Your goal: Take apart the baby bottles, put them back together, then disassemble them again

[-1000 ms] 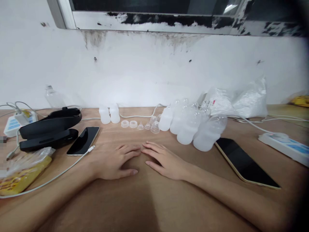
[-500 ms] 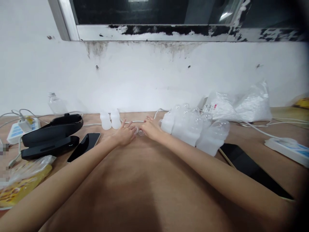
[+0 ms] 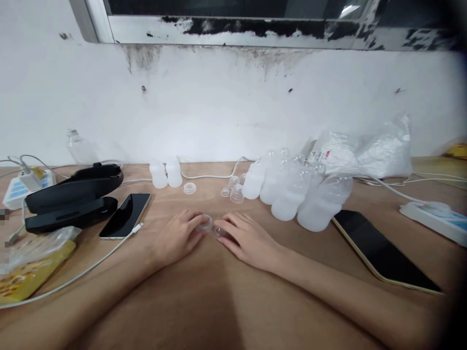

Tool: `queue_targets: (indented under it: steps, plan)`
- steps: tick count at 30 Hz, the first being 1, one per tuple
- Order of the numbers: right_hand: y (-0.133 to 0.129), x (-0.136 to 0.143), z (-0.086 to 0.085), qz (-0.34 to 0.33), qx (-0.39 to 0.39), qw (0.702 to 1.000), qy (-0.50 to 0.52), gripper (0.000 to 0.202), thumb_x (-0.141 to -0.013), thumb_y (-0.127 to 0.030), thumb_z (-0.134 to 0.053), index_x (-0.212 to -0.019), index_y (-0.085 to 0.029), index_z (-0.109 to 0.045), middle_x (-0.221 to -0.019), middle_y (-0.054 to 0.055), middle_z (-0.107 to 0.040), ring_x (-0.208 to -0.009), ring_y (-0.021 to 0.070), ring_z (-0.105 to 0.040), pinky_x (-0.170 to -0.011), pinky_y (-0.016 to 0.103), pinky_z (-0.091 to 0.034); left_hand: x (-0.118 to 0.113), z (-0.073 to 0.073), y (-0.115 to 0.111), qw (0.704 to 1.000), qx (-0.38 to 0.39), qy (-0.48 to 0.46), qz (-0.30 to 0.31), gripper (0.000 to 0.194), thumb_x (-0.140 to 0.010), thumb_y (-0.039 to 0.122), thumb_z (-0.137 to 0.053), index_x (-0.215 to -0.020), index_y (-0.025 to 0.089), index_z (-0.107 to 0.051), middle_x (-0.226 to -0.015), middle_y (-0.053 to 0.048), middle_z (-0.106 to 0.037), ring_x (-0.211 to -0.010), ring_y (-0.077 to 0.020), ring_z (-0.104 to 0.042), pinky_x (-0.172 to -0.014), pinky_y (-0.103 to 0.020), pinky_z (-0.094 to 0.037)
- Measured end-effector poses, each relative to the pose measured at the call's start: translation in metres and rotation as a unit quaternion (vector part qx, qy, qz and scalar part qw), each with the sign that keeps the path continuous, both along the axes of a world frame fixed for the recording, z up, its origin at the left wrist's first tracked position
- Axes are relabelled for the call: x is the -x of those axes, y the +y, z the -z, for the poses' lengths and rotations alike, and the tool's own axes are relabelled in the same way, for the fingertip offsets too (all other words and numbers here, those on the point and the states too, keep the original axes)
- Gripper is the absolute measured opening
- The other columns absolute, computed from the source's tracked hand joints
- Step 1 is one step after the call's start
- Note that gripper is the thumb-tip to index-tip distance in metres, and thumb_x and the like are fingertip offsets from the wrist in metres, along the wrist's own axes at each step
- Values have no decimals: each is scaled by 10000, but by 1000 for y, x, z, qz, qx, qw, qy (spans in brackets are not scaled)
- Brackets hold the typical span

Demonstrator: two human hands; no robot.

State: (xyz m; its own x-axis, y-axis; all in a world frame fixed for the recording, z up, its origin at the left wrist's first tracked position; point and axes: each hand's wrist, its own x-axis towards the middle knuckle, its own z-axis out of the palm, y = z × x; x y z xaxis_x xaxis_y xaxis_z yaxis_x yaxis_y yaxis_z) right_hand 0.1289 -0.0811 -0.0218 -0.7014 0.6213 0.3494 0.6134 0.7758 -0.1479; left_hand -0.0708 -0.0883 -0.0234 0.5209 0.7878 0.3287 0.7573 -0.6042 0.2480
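My left hand (image 3: 178, 237) pinches a clear screw ring (image 3: 205, 223) between thumb and fingers just above the table. Close beside it, my right hand (image 3: 250, 238) is closed on a small clear bottle nipple (image 3: 218, 232). The ring and the nipple are nearly touching; whether they meet I cannot tell. Beyond my hands lies another screw ring (image 3: 189, 188), with several clear nipples (image 3: 237, 193) grouped to its right. Two frosted white bottles (image 3: 158, 175) without tops stand at the back left. On the right is a cluster of frosted bottles (image 3: 286, 201) with clear domed tops.
A phone (image 3: 126, 216), a white cable (image 3: 83, 272), a black case (image 3: 73, 201) and a yellow food bag (image 3: 36, 272) lie left. To the right are a larger black-screened device (image 3: 386, 253), a power strip (image 3: 436, 221) and a clear plastic bag of white items (image 3: 365, 153). A wall stands behind.
Both hands have drawn back toward me from the rear of the table. The ring and the nipple are now visible in their fingers, and the loose parts behind are uncovered.
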Motion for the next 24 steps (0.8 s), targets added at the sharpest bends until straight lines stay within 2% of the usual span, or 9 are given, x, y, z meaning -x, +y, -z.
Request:
queue_targets:
  steps: [3,6,8,10,13,16,19,22,24]
  plan:
    - [0,0,11,54,76,990,105,474,-791,-257,-507,-1231,-191,-343,-994,76,-552,-915,197,-514,-791,364,-433,2,3,0,995,27,-91,-29,322,-796,227,-467,-1112,181,-431,-1034,-62,-553,-888,-186,-552,-767,-325,-457]
    - [2,0,13,74,110,983,127,332,-774,-277,-538,-1088,-191,-476,-978,73,-548,-919,198,-513,-809,372,-431,3,3,2,968,78,-236,-30,388,-761,234,-510,-1125,170,-394,-1002,-65,-550,-855,-173,-570,-762,-338,-478]
    - [3,0,11,67,122,982,126,210,-771,-276,-544,-963,-192,-546,-993,73,-540,-942,197,-507,-824,364,-425,2,3,4,930,144,-338,-8,369,-740,233,-542,-1075,174,-399,-976,-51,-568,-900,-170,-575,-827,-356,-462]
    - [4,0,8,65,135,977,149,181,-780,-258,-533,-950,-201,-553,-1001,59,-554,-941,183,-517,-830,351,-423,1,4,6,897,199,-396,1,336,-707,228,-583,-993,174,-417,-981,-48,-589,-962,-183,-565,-884,-386,-430]
    - [5,-1,7,81,156,964,201,197,-788,-236,-517,-984,-219,-533,-975,28,-604,-897,166,-553,-811,343,-436,-1,7,7,868,261,-423,-1,314,-661,209,-623,-900,175,-423,-1028,-66,-600,-984,-203,-568,-884,-413,-434]
    - [6,-2,8,92,174,952,233,206,-779,-238,-524,-985,-228,-539,-930,13,-636,-838,162,-585,-767,334,-463,-2,8,6,850,299,-434,-1,320,-655,187,-623,-891,181,-407,-1048,-75,-605,-993,-204,-572,-889,-429,-436]
    - [7,-2,7,86,147,953,250,218,-782,-227,-517,-998,-229,-553,-923,18,-634,-825,161,-590,-763,334,-471,-2,8,5,857,291,-426,5,318,-659,172,-621,-894,179,-407,-1087,-90,-590,-1016,-202,-561,-910,-442,-421]
    - [6,-2,3,77,84,959,261,307,-795,-215,-498,-1102,-217,-491,-882,26,-623,-796,159,-591,-754,332,-480,-3,7,3,874,275,-401,19,313,-664,156,-621,-897,179,-415,-1129,-95,-567,-1048,-200,-540,-935,-449,-399]
    - [4,-2,1,54,29,966,251,326,-810,-202,-477,-1134,-204,-450,-874,32,-614,-782,154,-589,-741,318,-487,-5,7,3,875,277,-396,30,313,-670,149,-622,-904,177,-415,-1129,-99,-565,-1049,-199,-538,-935,-442,-401]
